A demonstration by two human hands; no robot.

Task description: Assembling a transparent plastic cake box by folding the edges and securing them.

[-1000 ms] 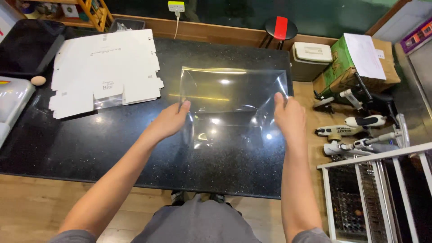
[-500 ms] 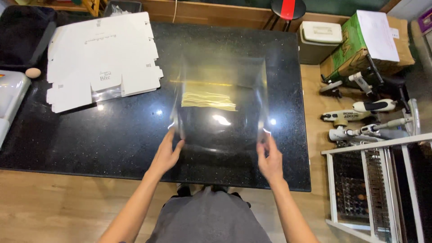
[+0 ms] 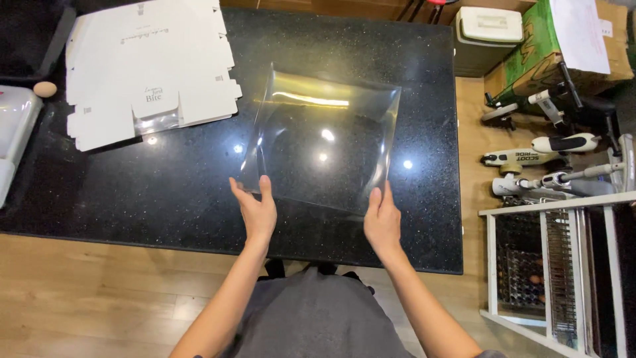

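Note:
A clear plastic sheet (image 3: 324,139), bent into a curved shape, stands over the black speckled table (image 3: 165,192). My left hand (image 3: 255,211) holds its near left corner and my right hand (image 3: 382,221) holds its near right corner. Light glints off the sheet's far edge. A stack of flat white cardboard box blanks (image 3: 149,66) lies on the table to the far left, apart from the sheet.
A small egg (image 3: 44,88) and a white appliance (image 3: 13,132) sit at the table's left end. To the right stand a white lidded bin (image 3: 487,30), a green carton (image 3: 563,46), folded scooters (image 3: 550,152) on the floor and a white wire rack (image 3: 556,265).
The sheet was drawn toward me and then tilted up, its far edge now raised. My hands slid from its sides to the near corners.

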